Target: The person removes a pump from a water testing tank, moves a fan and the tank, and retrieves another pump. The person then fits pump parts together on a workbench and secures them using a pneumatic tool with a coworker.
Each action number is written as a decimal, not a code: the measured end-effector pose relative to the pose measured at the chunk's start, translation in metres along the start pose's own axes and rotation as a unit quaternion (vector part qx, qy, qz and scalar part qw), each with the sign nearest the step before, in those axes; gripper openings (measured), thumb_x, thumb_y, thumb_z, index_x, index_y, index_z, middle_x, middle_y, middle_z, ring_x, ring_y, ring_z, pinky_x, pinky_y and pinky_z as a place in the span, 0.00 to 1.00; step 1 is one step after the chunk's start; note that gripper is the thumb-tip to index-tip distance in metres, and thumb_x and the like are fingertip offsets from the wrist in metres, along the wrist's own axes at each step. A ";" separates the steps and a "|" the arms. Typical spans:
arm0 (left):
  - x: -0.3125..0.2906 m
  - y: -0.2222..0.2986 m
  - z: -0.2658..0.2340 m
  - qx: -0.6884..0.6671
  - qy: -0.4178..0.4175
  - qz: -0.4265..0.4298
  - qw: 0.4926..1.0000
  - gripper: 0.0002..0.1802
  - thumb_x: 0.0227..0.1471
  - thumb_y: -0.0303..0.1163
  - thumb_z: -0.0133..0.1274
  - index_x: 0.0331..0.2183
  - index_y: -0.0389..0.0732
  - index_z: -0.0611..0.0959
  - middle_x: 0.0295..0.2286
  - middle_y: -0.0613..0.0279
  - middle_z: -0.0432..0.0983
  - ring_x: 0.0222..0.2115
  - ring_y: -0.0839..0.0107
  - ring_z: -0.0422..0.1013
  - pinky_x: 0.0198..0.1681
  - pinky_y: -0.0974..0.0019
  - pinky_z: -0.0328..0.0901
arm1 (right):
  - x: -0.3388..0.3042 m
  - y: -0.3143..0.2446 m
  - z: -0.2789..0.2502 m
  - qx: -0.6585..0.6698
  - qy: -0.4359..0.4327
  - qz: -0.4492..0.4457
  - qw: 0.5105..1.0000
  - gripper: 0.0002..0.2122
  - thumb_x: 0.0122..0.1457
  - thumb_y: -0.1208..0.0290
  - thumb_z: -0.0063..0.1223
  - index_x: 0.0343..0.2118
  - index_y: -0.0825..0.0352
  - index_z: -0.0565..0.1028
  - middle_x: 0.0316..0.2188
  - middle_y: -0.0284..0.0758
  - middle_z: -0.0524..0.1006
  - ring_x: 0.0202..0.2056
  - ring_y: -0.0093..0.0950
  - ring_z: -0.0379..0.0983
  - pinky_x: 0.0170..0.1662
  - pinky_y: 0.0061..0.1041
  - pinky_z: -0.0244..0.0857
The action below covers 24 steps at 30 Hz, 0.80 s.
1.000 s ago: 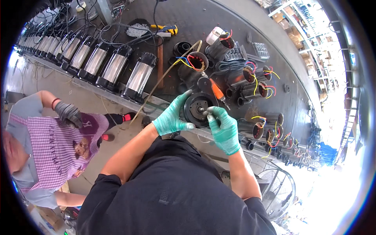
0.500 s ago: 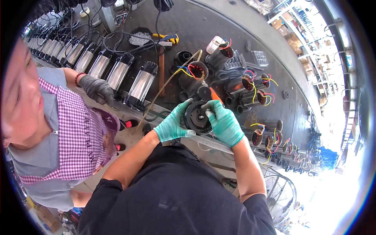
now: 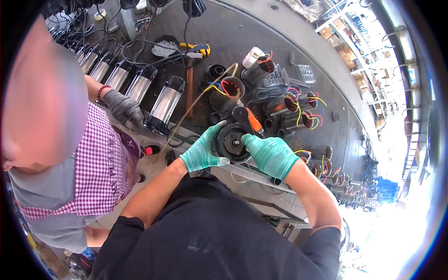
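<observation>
My left hand (image 3: 203,151), in a green knit glove, is wrapped around the left side of a black round motor part (image 3: 227,150). The part's flat face is turned up, with a short metal shaft (image 3: 236,142) at its centre. From the right, my right hand (image 3: 273,156), gloved the same, has its fingers curled at the part's rim, fingertips close beside the shaft. Whether something small is pinched there is hidden. Just beyond the part are a black round piece (image 3: 240,113) and an orange-handled tool (image 3: 254,122).
Open metal cylinders with coloured wires (image 3: 226,95) stand on the dark workbench (image 3: 224,32). Silver-and-black pump bodies (image 3: 164,103) line its left edge. A hammer (image 3: 190,91) and a bowl of white pieces (image 3: 164,48) lie behind. At left, a co-worker's grey-gloved hand (image 3: 122,106) is near the pumps.
My right fingertips have shifted from over the shaft toward its right side, and my right forearm has swung outward. The co-worker's head and body have come nearer.
</observation>
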<state>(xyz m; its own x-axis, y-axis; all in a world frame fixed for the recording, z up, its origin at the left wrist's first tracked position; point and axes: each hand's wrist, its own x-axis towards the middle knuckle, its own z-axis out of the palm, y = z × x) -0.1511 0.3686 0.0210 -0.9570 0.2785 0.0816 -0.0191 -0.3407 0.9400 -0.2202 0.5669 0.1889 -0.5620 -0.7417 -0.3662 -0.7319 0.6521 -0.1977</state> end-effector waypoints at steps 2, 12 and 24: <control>-0.002 0.003 0.001 -0.031 -0.002 -0.008 0.999 0.67 0.36 0.35 0.77 0.69 0.47 0.49 0.62 0.60 0.60 0.62 0.66 0.59 0.66 0.59 0.56 | 0.004 -0.005 -0.006 -0.036 -0.011 -0.021 0.999 0.13 0.56 0.75 0.52 0.45 0.67 0.71 0.24 0.44 0.79 0.27 0.45 0.79 0.29 0.42 0.72; 0.001 0.005 0.001 -0.081 -0.017 -0.018 0.996 0.65 0.36 0.25 0.75 0.68 0.49 0.51 0.61 0.61 0.61 0.61 0.67 0.61 0.65 0.59 0.60 | -0.005 -0.019 0.016 -0.137 -0.083 -0.022 0.987 0.15 0.54 0.72 0.54 0.45 0.68 0.71 0.37 0.46 0.76 0.26 0.39 0.81 0.26 0.38 0.74; 0.002 0.007 0.002 -0.064 -0.016 -0.015 0.998 0.62 0.37 0.23 0.74 0.67 0.49 0.53 0.60 0.61 0.62 0.60 0.67 0.61 0.65 0.59 0.60 | -0.009 -0.010 0.016 -0.178 -0.011 -0.054 0.982 0.10 0.53 0.71 0.55 0.38 0.64 0.73 0.34 0.38 0.74 0.28 0.33 0.78 0.27 0.33 0.73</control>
<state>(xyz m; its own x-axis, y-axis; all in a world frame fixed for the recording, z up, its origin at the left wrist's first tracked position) -0.1524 0.3686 0.0283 -0.9459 0.3178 0.0652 -0.0871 -0.4426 0.8925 -0.2016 0.5690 0.1795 -0.4682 -0.7971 -0.3813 -0.8774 0.4705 0.0936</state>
